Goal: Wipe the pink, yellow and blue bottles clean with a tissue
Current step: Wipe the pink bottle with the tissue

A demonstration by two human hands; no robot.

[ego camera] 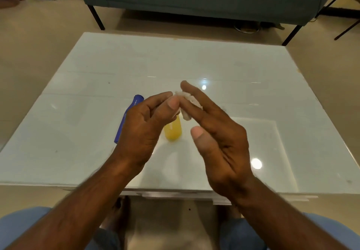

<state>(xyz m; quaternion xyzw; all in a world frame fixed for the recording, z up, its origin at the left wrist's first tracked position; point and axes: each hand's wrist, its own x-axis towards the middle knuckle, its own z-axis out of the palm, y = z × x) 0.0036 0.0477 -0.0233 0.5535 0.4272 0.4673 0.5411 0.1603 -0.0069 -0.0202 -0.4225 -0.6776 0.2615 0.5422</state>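
Left hand (145, 125): pinches tissue (187, 103).
Right hand (218, 132): fingers straight, touching tissue.
Risk: loose wad could drop beside yellow bottle (173, 131), blue bottle (126, 119), near table (272, 93) front edge.

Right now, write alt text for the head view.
Above a glossy white table, the left hand pinches a crumpled white tissue against the straight fingers of the right hand. A blue plastic bottle and a yellow bottle lie beneath them on the table.
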